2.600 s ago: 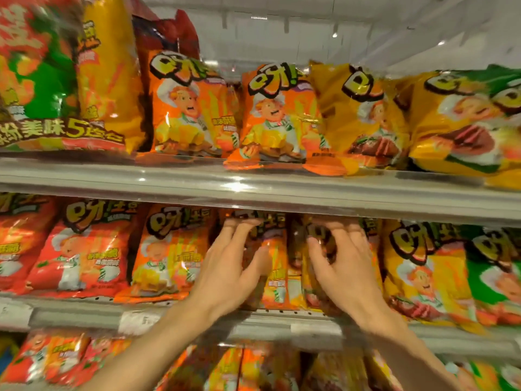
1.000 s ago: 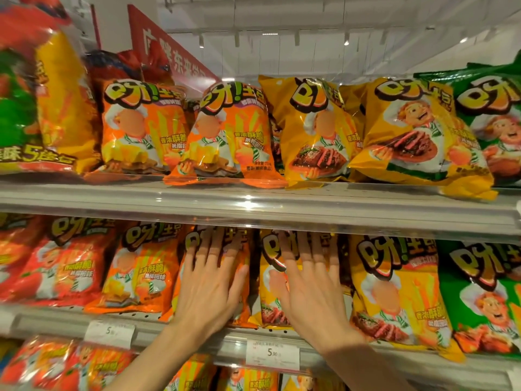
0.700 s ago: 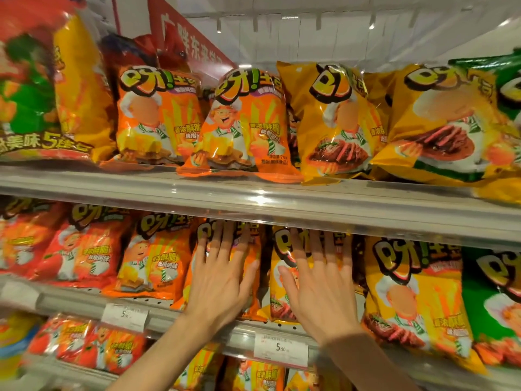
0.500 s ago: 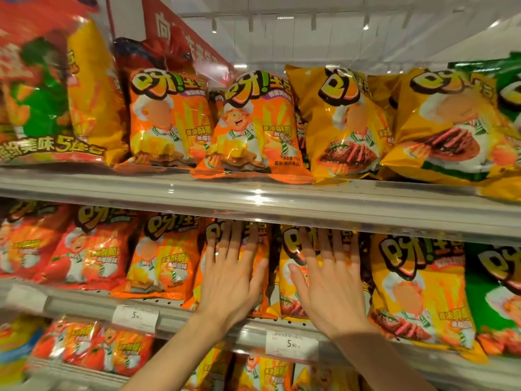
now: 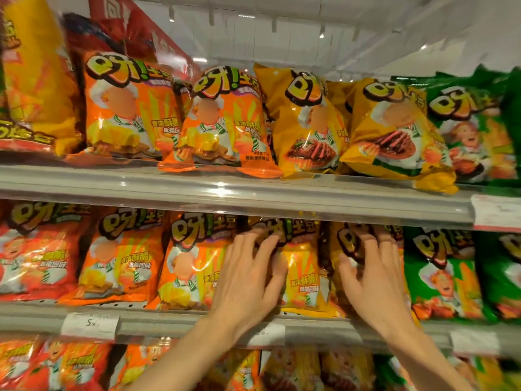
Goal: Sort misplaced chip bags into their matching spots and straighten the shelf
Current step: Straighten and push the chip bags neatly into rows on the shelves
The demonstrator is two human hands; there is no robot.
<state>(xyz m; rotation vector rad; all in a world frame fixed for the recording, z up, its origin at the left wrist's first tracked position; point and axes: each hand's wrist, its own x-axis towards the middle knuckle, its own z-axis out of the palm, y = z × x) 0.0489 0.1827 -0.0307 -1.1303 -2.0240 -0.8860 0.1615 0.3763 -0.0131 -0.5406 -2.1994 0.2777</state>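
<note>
Grey metal shelving (image 5: 225, 190) is carrying rows of glossy foil chip bags, upper tier over middle tier (image 5: 158, 324), with a third row below. Along the middle tier the colours are running red, orange, yellow, then green from left to right. A yellow foil chip bag (image 5: 303, 277) is standing upright between the last orange bag (image 5: 186, 266) and the darker yellow bags on its right, its long axis vertical and its printed face pointing outward. The left hand (image 5: 249, 280) is lying against that bag's left side, its grip spread, fingers loosely bent over the bag's top. The right hand (image 5: 372, 280) is pressing on the neighbouring yellow bag (image 5: 346, 244), fingers apart and curving at the tips; motion blur is hiding whether they are pinching.

These bags are likely feeling light, air-puffed, slippery and crushable, so holding the flat sealed edges or cupping both sides is looking safer than squeezing the middle.
</note>
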